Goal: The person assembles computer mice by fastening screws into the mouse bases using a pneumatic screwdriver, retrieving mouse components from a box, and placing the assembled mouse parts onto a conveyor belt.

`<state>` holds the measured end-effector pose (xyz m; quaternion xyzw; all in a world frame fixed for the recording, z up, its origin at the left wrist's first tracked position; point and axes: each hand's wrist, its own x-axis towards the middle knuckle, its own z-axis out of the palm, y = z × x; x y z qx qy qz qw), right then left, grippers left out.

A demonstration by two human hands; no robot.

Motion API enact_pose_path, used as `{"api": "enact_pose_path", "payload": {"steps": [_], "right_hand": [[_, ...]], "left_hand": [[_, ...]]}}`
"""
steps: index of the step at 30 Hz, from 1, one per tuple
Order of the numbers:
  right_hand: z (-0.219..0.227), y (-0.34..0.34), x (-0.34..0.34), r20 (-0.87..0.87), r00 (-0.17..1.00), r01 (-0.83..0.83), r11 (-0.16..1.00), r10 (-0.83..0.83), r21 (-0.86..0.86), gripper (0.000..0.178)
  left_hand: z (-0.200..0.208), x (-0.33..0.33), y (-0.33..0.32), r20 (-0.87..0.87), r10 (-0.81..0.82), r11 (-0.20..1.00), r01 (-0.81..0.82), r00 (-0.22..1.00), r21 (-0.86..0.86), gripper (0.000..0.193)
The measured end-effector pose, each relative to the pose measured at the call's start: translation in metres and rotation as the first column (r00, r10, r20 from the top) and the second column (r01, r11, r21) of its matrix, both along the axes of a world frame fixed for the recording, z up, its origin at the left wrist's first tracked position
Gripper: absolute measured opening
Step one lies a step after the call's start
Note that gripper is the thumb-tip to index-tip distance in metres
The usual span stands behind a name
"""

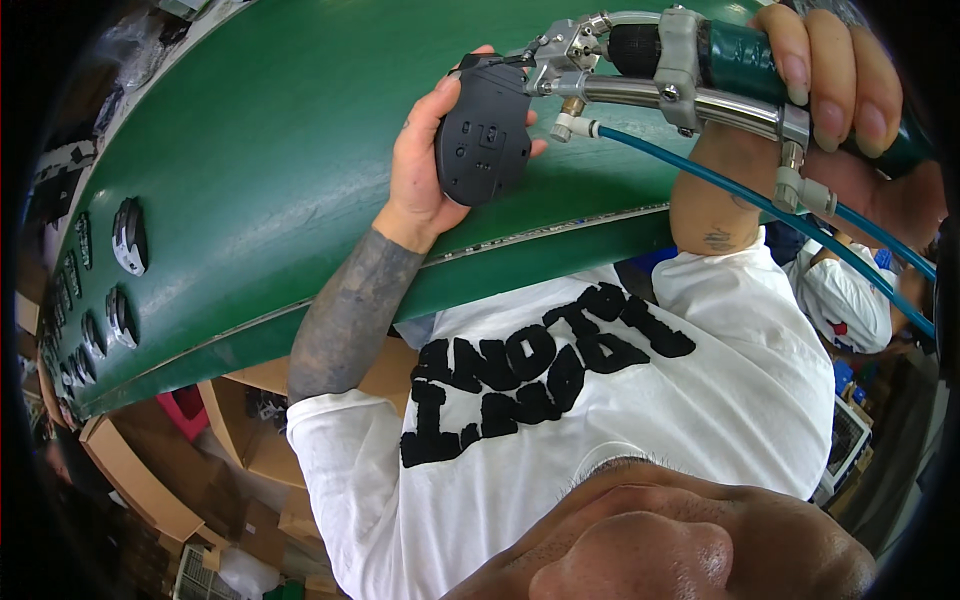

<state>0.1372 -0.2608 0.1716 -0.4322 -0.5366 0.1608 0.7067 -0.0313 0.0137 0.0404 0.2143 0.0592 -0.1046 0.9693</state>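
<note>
- The left hand [420,165] has its grip closed around a black plastic computer mouse [482,130], thumb along 1 side and fingertips showing at the other; the mouse is held above the surface, underside toward the camera.
- The right hand [835,85] has its grip wrapped around a handheld tool with a dark green cylindrical body and silver metal fittings [738,58].
- The tool's metal head is at the mouse's upper edge, with a thin dark tip reaching over it; whether the 2 touch, I cannot tell.
- Blue flexible air hoses [690,173] run from white elbow connectors on the tool toward the right.
- Behind both hands spreads a large green surface [300,130].
- Curved black-and-silver plastic shells [130,237] lie at its left end, well apart from the mouse, with more small dark pieces farther left.
- Brown open cardboard boxes [145,475] stand below the surface at the lower left.
- At the right, another person in a white shirt [845,300] is partly visible.
</note>
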Motion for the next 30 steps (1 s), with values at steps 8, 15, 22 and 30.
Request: {"api": "enact_pose_path", "payload": {"steps": [8,15,22,30], "right_hand": [[0.009,-0.007,-0.024,-0.026,0.999,-0.021,1.0,0.022,0.02,0.045],[0.03,-0.011,-0.077,-0.061,0.997,-0.035,0.998,0.038,0.043,0.043],[0.044,-0.049,-0.079,-0.067,0.998,-0.011,1.0,0.011,0.006,0.042],[0.028,0.048,-0.094,-0.083,0.997,0.01,1.0,-0.011,-0.013,0.041]], "left_hand": [[-0.001,0.016,0.021,-0.015,0.433,0.884,-0.422,0.901,0.2,0.046],[0.005,0.01,0.028,0.083,0.447,0.878,-0.454,0.891,0.149,0.043],[0.003,0.011,0.028,-0.008,0.437,0.899,-0.437,0.9,-0.031,0.062],[0.0,0.012,0.027,0.071,0.393,0.918,-0.396,0.917,0.032,0.046]]}}
